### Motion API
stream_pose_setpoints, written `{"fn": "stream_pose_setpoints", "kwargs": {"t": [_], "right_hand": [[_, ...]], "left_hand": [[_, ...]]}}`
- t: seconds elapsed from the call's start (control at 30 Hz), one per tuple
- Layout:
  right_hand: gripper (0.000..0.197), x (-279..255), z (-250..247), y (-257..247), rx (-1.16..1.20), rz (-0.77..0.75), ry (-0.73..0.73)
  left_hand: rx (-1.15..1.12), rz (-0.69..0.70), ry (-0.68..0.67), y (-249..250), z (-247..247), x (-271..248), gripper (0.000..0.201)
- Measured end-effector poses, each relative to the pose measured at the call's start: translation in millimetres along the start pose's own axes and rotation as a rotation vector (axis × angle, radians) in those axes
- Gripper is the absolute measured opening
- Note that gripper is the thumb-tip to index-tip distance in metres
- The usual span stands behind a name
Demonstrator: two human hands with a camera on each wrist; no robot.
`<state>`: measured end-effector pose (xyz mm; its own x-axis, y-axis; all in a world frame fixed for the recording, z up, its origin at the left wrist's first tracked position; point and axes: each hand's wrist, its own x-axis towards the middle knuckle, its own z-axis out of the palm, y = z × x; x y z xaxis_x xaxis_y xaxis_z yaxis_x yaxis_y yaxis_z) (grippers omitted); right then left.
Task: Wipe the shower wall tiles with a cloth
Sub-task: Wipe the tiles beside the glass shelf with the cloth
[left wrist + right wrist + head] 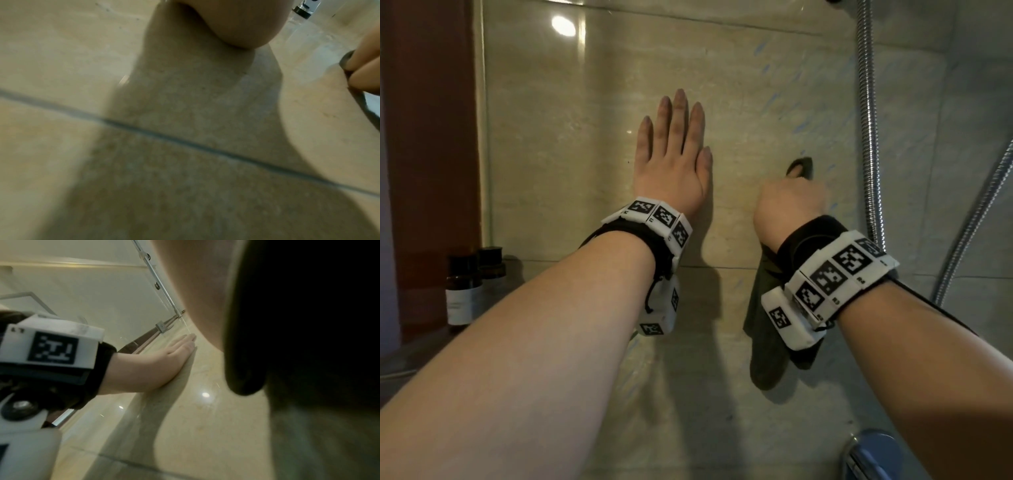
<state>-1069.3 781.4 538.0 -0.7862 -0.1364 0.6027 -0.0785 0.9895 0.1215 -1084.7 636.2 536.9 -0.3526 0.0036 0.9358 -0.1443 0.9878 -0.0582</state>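
Beige stone wall tiles [592, 144] fill the head view, with faint blue streaks at the upper right. My left hand [674, 150] lies flat on the tile, fingers straight and pointing up. To its right my right hand [789, 202] is curled round a dark green cloth [767, 342], pressing it to the wall; one end pokes out above the fist and the rest hangs below the wrist. In the right wrist view the cloth [308, 337] darkens the right side, and the left hand [164, 363] shows flat on the tile. The left wrist view catches my right fingers [366, 65] on the cloth edge.
A metal shower hose [868, 120] hangs down the right side, and a chrome fitting [873, 455] sits at the bottom right. Two dark bottles [465, 284] stand on a ledge at the left beside a glass panel edge [482, 137]. A grout line [619, 263] crosses below the hands.
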Motion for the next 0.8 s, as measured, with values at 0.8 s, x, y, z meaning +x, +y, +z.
{"fn": "stream_pose_setpoints", "kwargs": {"t": [0.8], "right_hand": [[0.032,-98,35,27,1.648,0.121,0.022]], "left_hand": [[-1.233,-0.403,-0.317,51,-31,-77,0.023]]}}
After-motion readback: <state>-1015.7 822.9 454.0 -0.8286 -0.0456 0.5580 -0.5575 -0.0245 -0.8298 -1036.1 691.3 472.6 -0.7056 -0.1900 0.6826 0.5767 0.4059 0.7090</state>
